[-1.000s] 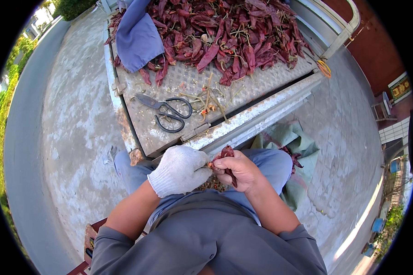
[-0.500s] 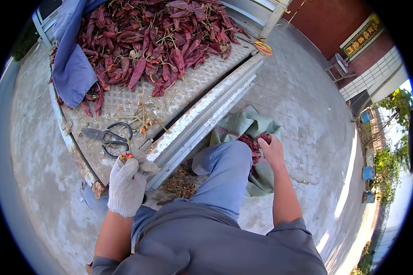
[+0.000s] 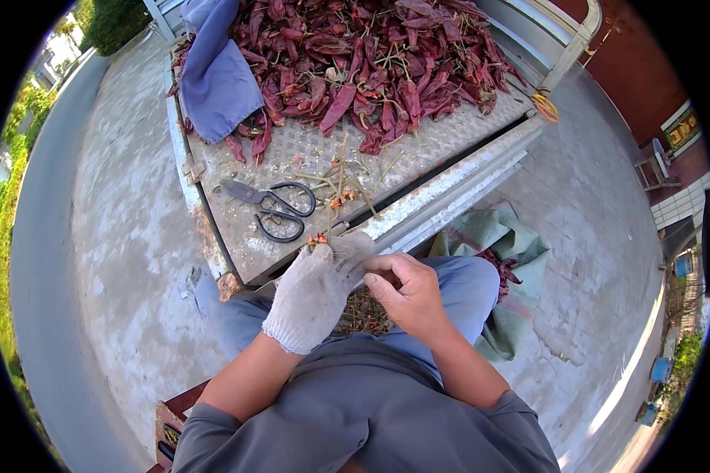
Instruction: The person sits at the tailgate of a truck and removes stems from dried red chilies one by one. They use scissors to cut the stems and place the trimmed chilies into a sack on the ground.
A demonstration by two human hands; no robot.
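Observation:
My left hand, in a whitish knitted work glove, is closed on chili stems with orange-red ends that stick up past its fingertips. My bare right hand is beside it with curled fingers, meeting the glove's fingers; whatever lies between them is hidden. Just beyond the glove, black-handled scissors rest on the metal truck bed. To their right is a small heap of cut stems. A large pile of dried red chilies covers the far part of the bed.
A blue cloth drapes over the pile's left side. Right of my knee, a pale green sack holds dried chilies. The bed's metal side edge runs in front of me. Stem scraps litter the ground between my legs.
My right hand has come from the sack over to my gloved left hand and released the chilies there. The view has swung left, so the truck bed sits farther right.

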